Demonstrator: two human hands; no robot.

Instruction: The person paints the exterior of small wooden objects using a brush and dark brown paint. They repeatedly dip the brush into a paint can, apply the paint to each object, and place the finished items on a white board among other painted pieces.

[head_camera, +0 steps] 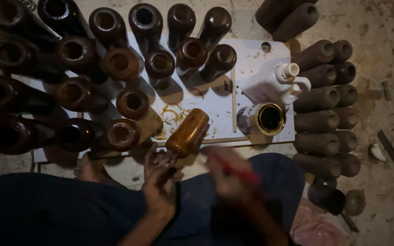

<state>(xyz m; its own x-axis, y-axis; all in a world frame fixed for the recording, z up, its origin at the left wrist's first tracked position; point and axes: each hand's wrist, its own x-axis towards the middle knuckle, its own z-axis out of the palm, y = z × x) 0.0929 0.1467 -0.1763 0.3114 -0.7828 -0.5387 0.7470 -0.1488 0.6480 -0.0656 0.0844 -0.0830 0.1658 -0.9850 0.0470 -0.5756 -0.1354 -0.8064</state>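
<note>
Left hand [158, 175] closed around amber-coated cylinder [188, 132]; right hand [226, 175], blurred, gripping red-handled brush [240, 173]; open tin [263, 118] beyond right hand.

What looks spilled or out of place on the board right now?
Brown varnish is smeared on the white board, beside the cylinder in the left hand. The tin stands open and upright. The right hand with its red brush is blurred.
</note>
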